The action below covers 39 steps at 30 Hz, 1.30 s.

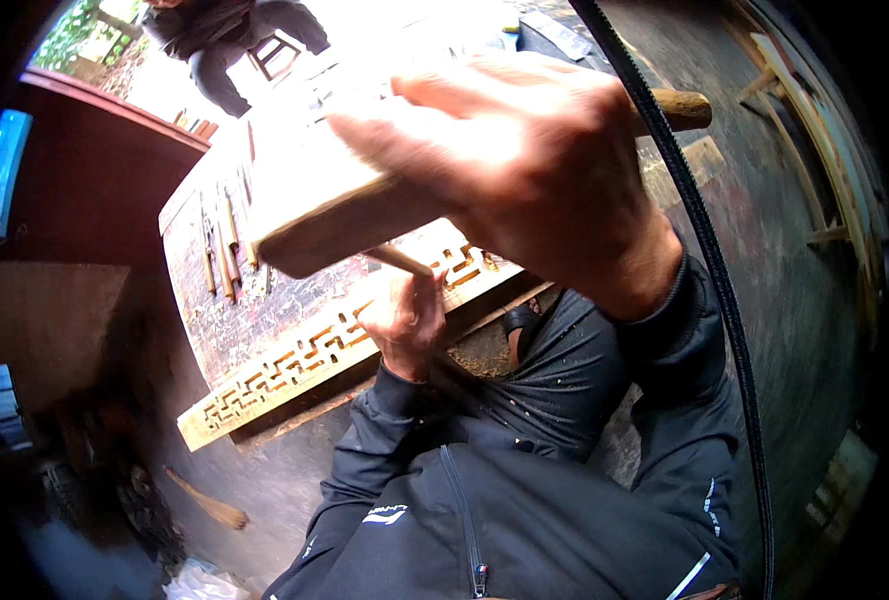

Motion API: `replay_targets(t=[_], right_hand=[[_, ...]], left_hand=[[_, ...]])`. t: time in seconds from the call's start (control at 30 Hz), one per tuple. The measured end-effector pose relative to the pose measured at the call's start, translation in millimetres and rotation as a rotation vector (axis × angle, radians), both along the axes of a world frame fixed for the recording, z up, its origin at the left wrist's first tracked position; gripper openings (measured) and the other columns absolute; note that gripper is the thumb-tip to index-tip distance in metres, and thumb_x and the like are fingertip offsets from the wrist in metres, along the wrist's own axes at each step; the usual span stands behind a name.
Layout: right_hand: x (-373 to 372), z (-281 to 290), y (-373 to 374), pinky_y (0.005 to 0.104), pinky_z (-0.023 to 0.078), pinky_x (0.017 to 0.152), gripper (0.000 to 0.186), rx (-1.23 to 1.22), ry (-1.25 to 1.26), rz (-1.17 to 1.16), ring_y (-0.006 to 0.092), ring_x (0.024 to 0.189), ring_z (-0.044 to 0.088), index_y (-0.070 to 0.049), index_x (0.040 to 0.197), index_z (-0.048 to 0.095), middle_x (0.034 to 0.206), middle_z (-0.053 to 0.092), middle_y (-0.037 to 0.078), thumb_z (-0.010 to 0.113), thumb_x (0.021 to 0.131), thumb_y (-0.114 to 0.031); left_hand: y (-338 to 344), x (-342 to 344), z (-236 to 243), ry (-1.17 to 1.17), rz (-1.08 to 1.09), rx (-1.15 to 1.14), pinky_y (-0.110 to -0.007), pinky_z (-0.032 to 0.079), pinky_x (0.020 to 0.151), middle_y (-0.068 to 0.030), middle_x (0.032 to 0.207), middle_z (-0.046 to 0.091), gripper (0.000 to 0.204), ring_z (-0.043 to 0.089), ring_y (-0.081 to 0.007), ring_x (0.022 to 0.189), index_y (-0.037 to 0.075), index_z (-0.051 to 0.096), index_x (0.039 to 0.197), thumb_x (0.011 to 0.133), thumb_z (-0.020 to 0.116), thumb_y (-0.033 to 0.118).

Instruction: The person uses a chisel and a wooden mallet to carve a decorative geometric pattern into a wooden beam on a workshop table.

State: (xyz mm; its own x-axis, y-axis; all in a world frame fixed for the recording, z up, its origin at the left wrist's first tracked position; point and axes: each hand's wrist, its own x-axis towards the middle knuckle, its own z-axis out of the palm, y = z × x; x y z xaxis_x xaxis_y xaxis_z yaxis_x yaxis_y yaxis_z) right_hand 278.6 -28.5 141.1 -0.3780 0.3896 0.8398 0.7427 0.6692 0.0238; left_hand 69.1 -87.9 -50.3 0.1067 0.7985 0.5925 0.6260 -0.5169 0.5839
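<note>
A black cord (700, 203) crosses in front of your right wrist and cuts off part of the view beside it. Your right hand (535, 150) is blurred, its fingers wrapped around a wooden mallet (355, 225); where they close on its far side is hidden from you. The rounded handle end pokes out to the right of those fingers, while the thick block reaches left, above your other hand. Your right forearm rises from the lower right, raised high, wrist in a dark cuff.

Below the mallet, your left hand (410, 320) is held low and upright, fingers curled closely round a slim wooden tool handle (402, 261). Its upper end shows above them; the lower end is covered by your hand, so you cannot tell where it meets the wood. Just under those fingers lies a carved board (300, 382), slotted on both sides of them, its middle hidden by your hand. Farther left of the fingers, wooden-handled tools (230, 285) lie on the tabletop (285, 310). Well beyond, glare washes out the surface, and a person (215, 45) sits cut off at the top edge.
</note>
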Motion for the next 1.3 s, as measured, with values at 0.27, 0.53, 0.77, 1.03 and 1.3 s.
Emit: replay_targets(t=[0.27, 0.53, 0.77, 1.03, 1.3], right_hand=[[22, -32, 1, 0.0359, 0.065, 0.088, 0.060, -0.114, 0.218, 0.045, 0.0297, 0.104, 0.080, -0.007, 0.135, 0.074, 0.113, 0.079, 0.019, 0.093, 0.078, -0.006], [21, -47, 3, 0.0348, 0.064, 0.086, 0.063, -0.207, 0.129, 0.032, 0.0284, 0.101, 0.081, -0.008, 0.138, 0.074, 0.113, 0.080, 0.016, 0.095, 0.078, -0.014], [27, -52, 6, 0.0354, 0.064, 0.087, 0.064, -0.208, 0.127, 0.023, 0.0291, 0.102, 0.081, -0.008, 0.138, 0.073, 0.114, 0.080, 0.016, 0.095, 0.079, -0.019], [24, -47, 5, 0.0372, 0.063, 0.092, 0.063, -0.231, 0.112, 0.067, 0.0302, 0.106, 0.080, -0.006, 0.138, 0.073, 0.118, 0.079, 0.018, 0.094, 0.081, -0.022], [15, -55, 0, 0.0355, 0.064, 0.089, 0.067, -0.259, 0.198, 0.036, 0.0282, 0.103, 0.080, -0.011, 0.140, 0.073, 0.114, 0.080, 0.016, 0.096, 0.078, -0.020]], left_hand=[[-7, 1, -7, -0.503, -0.041, -0.265, -0.029, 0.059, 0.078, -0.0102, 0.092, 0.080, 0.013, 0.075, -0.0131, 0.082, -0.001, 0.070, 0.110, 0.100, 0.077, 0.000], [-5, -1, -7, -0.183, -0.049, -0.112, -0.035, 0.057, 0.067, -0.0117, 0.088, 0.074, 0.023, 0.074, -0.0273, 0.072, 0.003, 0.070, 0.111, 0.092, 0.081, -0.001], [-10, 0, -5, -0.314, -0.028, -0.223, -0.036, 0.058, 0.075, -0.0116, 0.092, 0.074, 0.022, 0.073, -0.0271, 0.082, 0.002, 0.070, 0.109, 0.091, 0.080, -0.004], [-7, 1, -5, -0.326, -0.077, -0.222, -0.034, 0.059, 0.075, -0.0106, 0.093, 0.076, 0.018, 0.074, -0.0236, 0.082, 0.001, 0.070, 0.109, 0.093, 0.078, -0.005], [-2, 0, -6, -0.249, -0.111, -0.143, -0.034, 0.059, 0.071, -0.0089, 0.092, 0.077, 0.019, 0.075, -0.0224, 0.078, 0.002, 0.068, 0.112, 0.095, 0.077, -0.003]])
